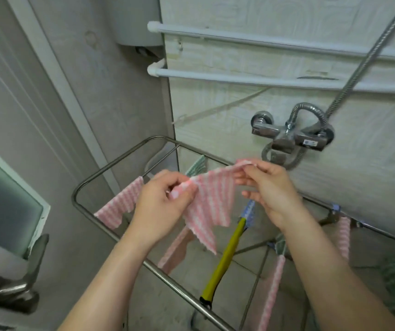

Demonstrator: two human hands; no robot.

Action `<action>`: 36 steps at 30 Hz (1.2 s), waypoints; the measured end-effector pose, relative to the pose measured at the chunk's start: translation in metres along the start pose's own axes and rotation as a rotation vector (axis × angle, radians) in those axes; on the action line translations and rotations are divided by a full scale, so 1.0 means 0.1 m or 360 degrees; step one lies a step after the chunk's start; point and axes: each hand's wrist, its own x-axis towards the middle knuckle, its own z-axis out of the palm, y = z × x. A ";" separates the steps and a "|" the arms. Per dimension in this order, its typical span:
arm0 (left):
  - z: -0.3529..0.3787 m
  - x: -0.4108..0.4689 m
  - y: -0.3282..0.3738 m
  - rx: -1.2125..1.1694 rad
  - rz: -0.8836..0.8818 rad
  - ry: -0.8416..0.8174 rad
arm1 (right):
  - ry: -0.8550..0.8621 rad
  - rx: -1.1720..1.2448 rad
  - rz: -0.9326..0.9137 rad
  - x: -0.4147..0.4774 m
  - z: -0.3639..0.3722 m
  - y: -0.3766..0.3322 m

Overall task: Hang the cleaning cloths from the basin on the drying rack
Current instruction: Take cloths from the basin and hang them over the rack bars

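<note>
The left hand (165, 201) and right hand (268, 187) each pinch an upper corner of the pink striped cloth (212, 201), spreading it flat to drape over the drying rack (110, 164)
</note>
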 end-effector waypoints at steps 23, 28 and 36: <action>-0.18 1.52 -2.07 0.0438 -0.0537 -0.0271 | 0.0030 -0.0835 0.0113 2.75 1.35 0.97; -0.11 1.70 -2.32 0.0152 -0.0622 -0.0144 | 0.0120 -0.0956 0.0048 3.03 1.42 1.16; -0.35 2.00 -2.69 -0.0097 -0.0811 0.0444 | 0.0013 -0.0813 -0.0216 3.42 1.97 1.20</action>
